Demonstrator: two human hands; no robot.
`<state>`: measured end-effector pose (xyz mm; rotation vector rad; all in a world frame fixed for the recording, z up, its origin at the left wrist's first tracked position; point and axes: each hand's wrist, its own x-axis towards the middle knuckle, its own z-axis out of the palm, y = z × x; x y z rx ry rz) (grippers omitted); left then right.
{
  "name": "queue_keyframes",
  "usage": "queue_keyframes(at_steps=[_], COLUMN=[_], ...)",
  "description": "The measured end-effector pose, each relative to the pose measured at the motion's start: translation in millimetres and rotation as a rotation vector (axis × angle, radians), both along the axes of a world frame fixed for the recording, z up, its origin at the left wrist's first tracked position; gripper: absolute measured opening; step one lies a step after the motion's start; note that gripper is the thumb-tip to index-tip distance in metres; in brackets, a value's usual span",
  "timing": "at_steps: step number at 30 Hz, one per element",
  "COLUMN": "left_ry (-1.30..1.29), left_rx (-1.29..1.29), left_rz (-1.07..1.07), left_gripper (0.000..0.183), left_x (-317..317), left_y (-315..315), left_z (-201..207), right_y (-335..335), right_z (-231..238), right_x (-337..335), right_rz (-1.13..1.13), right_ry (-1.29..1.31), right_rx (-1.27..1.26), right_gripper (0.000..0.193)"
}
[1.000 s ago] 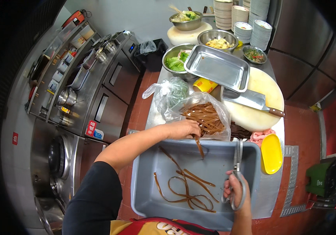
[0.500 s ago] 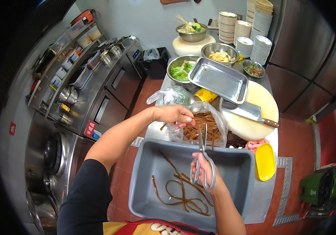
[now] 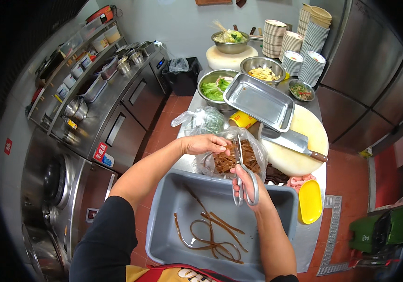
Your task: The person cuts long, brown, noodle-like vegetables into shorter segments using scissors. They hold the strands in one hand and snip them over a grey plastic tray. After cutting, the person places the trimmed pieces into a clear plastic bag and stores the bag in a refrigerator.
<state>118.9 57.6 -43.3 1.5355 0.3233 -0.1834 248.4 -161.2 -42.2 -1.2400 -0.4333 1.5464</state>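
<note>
My right hand [image 3: 247,184] is closed through the handles of a pair of grey-handled scissors [image 3: 240,152], whose blades point up and away from me. Close beside the blades, my left hand [image 3: 205,144] pinches a flat brown noodle-like strip; its fingers partly cover it. Under both hands lies a clear plastic bag [image 3: 260,149] full of such brown strips [image 3: 225,163]. Nearer to me a grey plastic tub [image 3: 164,185] holds several long, loosely curled strips [image 3: 213,244].
Behind the bag are a steel tray [image 3: 260,101], a bowl of green leaves [image 3: 201,77] and a yellow packet [image 3: 243,119]. A cleaver [image 3: 288,140] rests on a round white board [image 3: 312,124] to the right, near a yellow dish [image 3: 310,202]. Stacked bowls [image 3: 312,68] stand at the back.
My right hand has lifted the scissors up and away from me, bringing the blades next to my left fingers. The blades look closer together. The view has shifted slightly.
</note>
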Motion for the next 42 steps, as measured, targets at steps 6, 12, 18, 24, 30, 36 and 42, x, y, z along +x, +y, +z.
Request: queue_keyframes(at_steps=[6, 12, 18, 24, 30, 36, 42], left_ry=[-0.283, -0.390, -0.284, -0.099, -0.131, -0.103, -0.133], left_rx=[-0.267, -0.208, -0.172, -0.126, 0.334, 0.803, 1.232], left_rz=[0.140, 0.160, 0.005, -0.034, -0.164, -0.159, -0.068], left_gripper=[0.053, 0.102, 0.048, 0.023, 0.028, 0.031, 0.028], left_x=[15.5, 29.3, 30.9, 39.2, 58.9, 63.2, 32.0], left_y=[-6.5, -24.2, -17.8, -14.1, -21.5, -31.1, -81.3], left_z=[-32.2, -7.3, -10.8, -14.8, -56.7, -79.7, -46.2], right_y=[-3.1, -5.6, -5.4, -9.6, -41.2, -84.5, -196.7], right_z=[14.8, 32.5, 31.7, 26.5, 7.2, 5.3, 16.2], right_x=[5.3, 12.4, 25.4, 45.8, 47.5, 35.3, 32.9], right_rz=[0.048, 0.118, 0.149, 0.066, 0.011, -0.081, -0.505], right_ry=[-0.108, -0.166, -0.108, -0.035, -0.135, -0.218, -0.865], right_rx=[0.044, 0.054, 0.070, -0.007, -0.149, -0.214, -0.429], right_gripper=[0.048, 0.048, 0.044, 0.040, 0.034, 0.029, 0.036])
